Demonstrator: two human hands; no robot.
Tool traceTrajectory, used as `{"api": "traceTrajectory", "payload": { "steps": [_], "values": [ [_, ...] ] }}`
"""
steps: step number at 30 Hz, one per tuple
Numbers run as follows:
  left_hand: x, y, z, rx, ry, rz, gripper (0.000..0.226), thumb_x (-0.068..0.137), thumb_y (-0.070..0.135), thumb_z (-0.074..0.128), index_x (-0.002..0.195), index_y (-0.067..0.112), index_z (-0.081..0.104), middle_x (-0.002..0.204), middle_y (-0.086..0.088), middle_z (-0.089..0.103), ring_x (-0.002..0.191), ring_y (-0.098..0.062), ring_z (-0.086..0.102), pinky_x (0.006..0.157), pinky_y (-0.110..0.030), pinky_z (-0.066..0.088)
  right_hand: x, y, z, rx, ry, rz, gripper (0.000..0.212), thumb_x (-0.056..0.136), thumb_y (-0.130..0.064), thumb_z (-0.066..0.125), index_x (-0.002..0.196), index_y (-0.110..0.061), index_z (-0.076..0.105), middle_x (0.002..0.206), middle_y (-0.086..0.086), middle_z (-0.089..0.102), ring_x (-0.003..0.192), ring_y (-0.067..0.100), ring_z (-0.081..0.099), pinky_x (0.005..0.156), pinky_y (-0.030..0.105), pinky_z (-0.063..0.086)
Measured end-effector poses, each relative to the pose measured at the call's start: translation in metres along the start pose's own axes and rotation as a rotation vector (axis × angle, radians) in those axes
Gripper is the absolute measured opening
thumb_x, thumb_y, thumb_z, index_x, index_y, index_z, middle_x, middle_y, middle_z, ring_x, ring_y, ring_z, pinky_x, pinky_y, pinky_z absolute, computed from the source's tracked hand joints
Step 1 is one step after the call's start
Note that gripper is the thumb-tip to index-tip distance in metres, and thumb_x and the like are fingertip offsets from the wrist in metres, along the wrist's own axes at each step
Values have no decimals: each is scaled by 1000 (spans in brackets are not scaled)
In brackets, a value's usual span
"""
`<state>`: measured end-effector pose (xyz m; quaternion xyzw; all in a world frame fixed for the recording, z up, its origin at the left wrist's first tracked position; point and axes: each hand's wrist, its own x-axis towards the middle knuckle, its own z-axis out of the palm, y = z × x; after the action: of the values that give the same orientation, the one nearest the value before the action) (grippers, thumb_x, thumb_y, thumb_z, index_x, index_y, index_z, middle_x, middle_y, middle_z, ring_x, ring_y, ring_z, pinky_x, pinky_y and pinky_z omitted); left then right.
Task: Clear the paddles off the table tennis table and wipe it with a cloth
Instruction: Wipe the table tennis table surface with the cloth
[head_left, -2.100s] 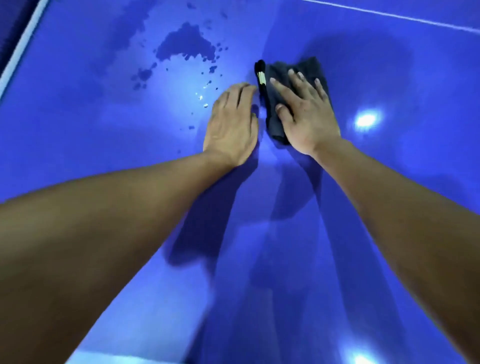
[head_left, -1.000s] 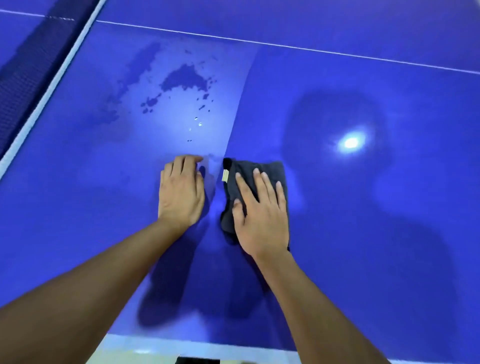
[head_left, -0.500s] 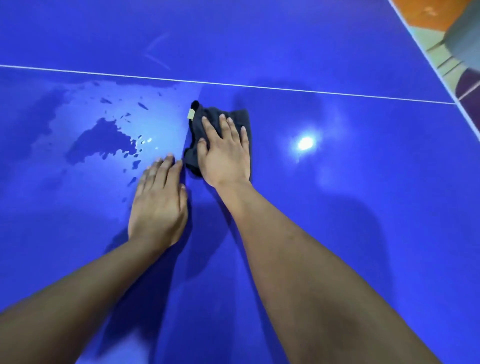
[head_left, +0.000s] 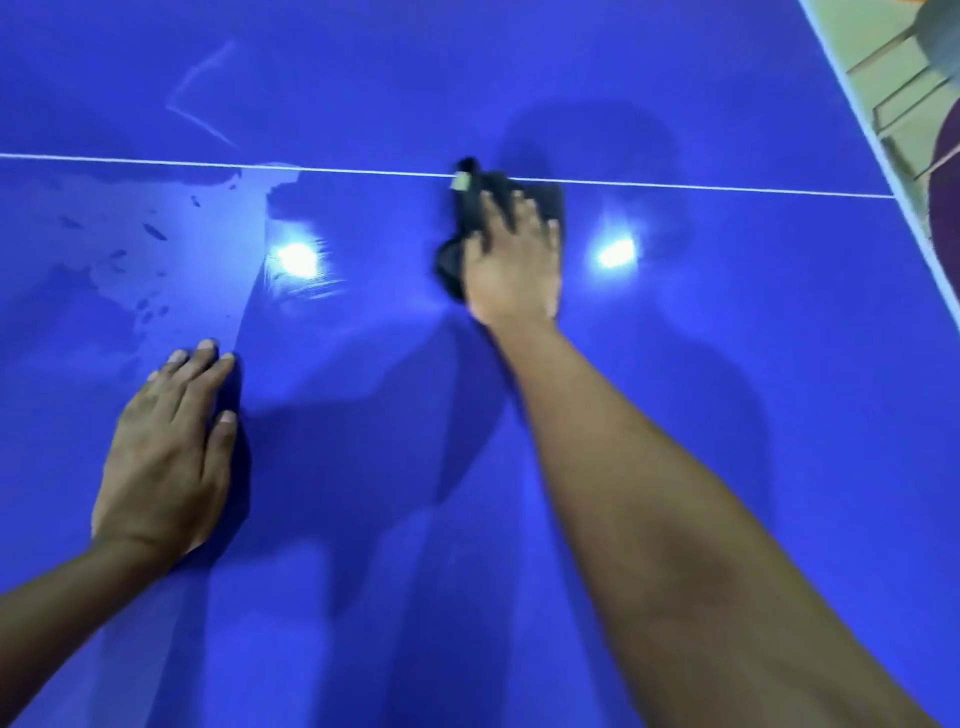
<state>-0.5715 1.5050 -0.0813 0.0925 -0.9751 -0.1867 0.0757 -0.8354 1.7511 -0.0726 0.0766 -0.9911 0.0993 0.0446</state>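
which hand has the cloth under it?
The right hand: it presses the dark cloth flat by the white line. The left hand lies bare on the table, nearer the wet patches.

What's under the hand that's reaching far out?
A dark cloth lies under the right hand, pressed flat on the blue table. Its edges stick out; the middle is covered.

Single head-worn wide-angle view, looking forward and steeply down from close above the glossy blue table tennis table (head_left: 675, 364), thin white centre line (head_left: 675, 186) crossing at 12 o'clock, table edge at 2 o'clock.
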Motion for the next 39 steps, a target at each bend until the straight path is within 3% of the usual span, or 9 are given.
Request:
{"api": "traceTrajectory", "payload": {
  "steps": [5, 11, 14, 20, 23, 26, 29, 34, 39],
  "values": [
    [1, 6, 0, 14, 7, -17, 54, 99, 27, 35, 148, 7, 44, 161, -7, 37, 150, -36, 31, 124, -46, 20, 16, 137, -30, -21, 21, 248, 58, 100, -38, 34, 156, -26, 39, 164, 12, 31, 152, 26, 27, 125, 45, 15],
    [-1, 6, 1, 34, 9, -25, 54, 100, 27, 35, 148, 3, 45, 160, -16, 37, 150, -37, 31, 123, -52, 24, 27, 116, -27, 40, 26, 526, 61, 102, -38, 29, 162, -25, 24, 170, 10, 14, 157, 23, 9, 127, 45, 1],
    [-1, 7, 2, 31, 14, -41, 52, 100, 25, 36, 148, 4, 45, 161, -13, 37, 151, -35, 31, 122, -53, 25, 28, 43, -12, 32, -3, 369, 61, 103, -38, 28, 162, -23, 22, 169, 13, 13, 157, 25, 9, 127, 46, 1],
    [-1, 3, 0, 4, 2, -49, 53, 99, 25, 36, 149, 7, 45, 163, -10, 35, 151, -31, 30, 123, -51, 25, -27, -165, 23, 52, -67, -179, 62, 100, -41, 36, 160, -26, 30, 168, 11, 22, 156, 24, 16, 126, 45, 5],
    [-1, 1, -2, -1, -17, -53, 55, 98, 25, 36, 149, 8, 44, 163, -9, 34, 152, -30, 28, 124, -49, 23, -46, -198, 26, 52, -153, -331, 60, 101, -44, 35, 159, -30, 31, 168, 6, 23, 156, 19, 15, 126, 43, 4],
    [-1, 3, -3, -7, -30, -63, 55, 97, 23, 38, 150, 10, 44, 163, -8, 34, 152, -31, 29, 125, -47, 21, -42, -155, 20, 49, -142, -346, 57, 101, -44, 35, 158, -33, 34, 167, 1, 26, 155, 15, 17, 126, 39, 4],
    [-2, 8, -6, -3, -32, -82, 54, 98, 22, 37, 150, 10, 43, 164, -6, 33, 152, -29, 27, 126, -42, 18, -33, -60, 3, 56, -108, -213, 58, 103, -42, 34, 159, -30, 31, 168, 5, 24, 155, 19, 18, 127, 41, 6],
    [-1, 10, -6, -3, -37, -92, 54, 97, 21, 36, 150, 10, 43, 164, -7, 33, 153, -29, 26, 126, -43, 17, -38, 126, -37, 0, 12, 170, 57, 101, -36, 33, 156, -22, 38, 162, 16, 34, 149, 31, 31, 122, 50, 21],
    [0, 7, -3, -13, -28, -68, 54, 97, 20, 37, 149, 8, 44, 163, -11, 35, 151, -33, 28, 125, -45, 18, -67, 205, -61, 20, 36, 568, 62, 100, -38, 32, 160, -21, 31, 167, 14, 23, 155, 27, 16, 127, 49, 6]
  ]
}}
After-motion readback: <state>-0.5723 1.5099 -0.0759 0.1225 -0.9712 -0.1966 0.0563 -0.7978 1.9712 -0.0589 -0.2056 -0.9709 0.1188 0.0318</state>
